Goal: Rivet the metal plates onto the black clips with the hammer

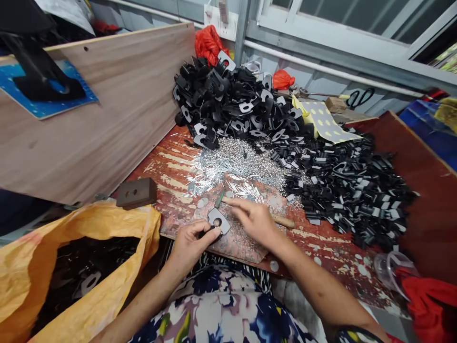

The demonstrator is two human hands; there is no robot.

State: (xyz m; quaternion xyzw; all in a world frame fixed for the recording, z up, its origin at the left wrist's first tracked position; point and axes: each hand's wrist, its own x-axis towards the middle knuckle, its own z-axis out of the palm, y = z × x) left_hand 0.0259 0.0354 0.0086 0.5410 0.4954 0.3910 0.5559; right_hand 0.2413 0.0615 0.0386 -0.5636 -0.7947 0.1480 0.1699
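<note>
A yellow sack (21, 267) gaped beside the tabletop (167, 169). The left hand (193, 243) pinched a grey-faced black piece (224, 226), which jutted rightward toward the right hand (255, 223). That one was over a wooden handle (284, 221) (gripping it or not, I couldn't tell). Farther right, small black parts (342, 190) lay heaped.

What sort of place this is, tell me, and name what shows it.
Probably a small assembly workshop: black parts and metal pins lie heaped on a worn red bench, with an open yellow sack of dark pieces beside it.
</note>
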